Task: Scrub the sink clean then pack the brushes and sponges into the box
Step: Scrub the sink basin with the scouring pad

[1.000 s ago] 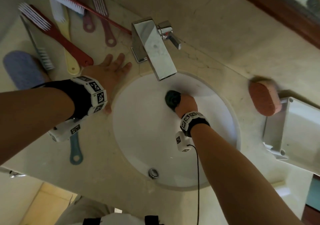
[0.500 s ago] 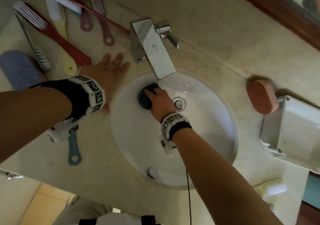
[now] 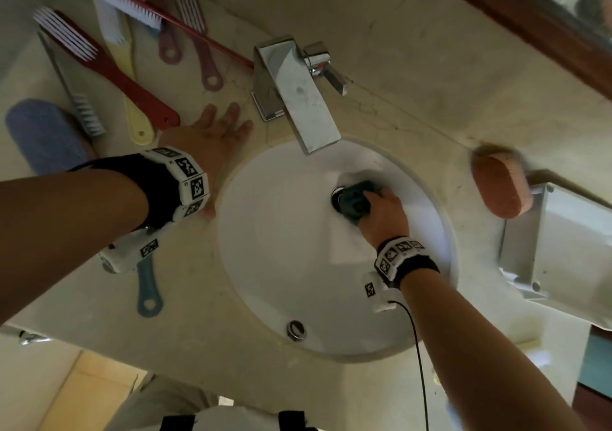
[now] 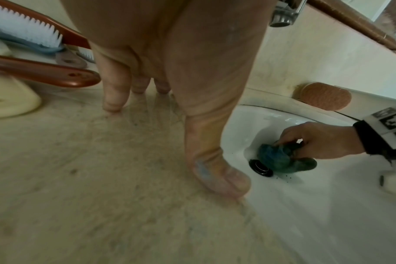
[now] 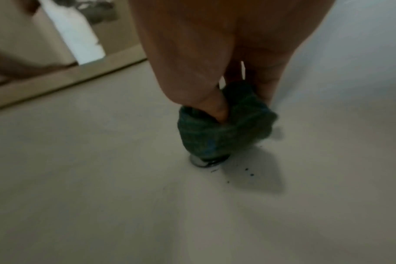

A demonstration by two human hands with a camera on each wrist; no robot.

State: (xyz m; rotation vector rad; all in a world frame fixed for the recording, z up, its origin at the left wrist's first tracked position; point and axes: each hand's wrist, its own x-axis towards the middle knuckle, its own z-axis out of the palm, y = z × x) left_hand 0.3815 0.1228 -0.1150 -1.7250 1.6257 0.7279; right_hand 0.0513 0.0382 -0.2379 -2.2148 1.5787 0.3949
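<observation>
My right hand [image 3: 381, 208] grips a dark blue-green scouring pad [image 3: 354, 202] and holds it down on the drain [image 4: 260, 167] in the white sink [image 3: 281, 248]. The pad [image 5: 224, 128] is bunched between thumb and fingers in the right wrist view; small dark specks lie on the basin beside it. My left hand [image 3: 212, 132] lies flat, fingers spread, on the beige counter [image 3: 198, 348] left of the sink, beside the tap [image 3: 294, 92]. Several brushes [image 3: 109, 66] lie at the far left. An orange sponge [image 3: 500, 188] sits beside the white box [image 3: 573, 251] at the right.
A blue sponge [image 3: 43, 135] lies at the left counter edge. A teal brush handle [image 3: 147, 291] pokes out under my left wrist. A yellowish sponge [image 3: 533, 351] lies blurred near the front right. The mirror frame [image 3: 516, 29] runs along the back.
My right hand has swept the pad from the left part of the basin under the tap rightward onto the drain. The left hand has stayed flat on the counter.
</observation>
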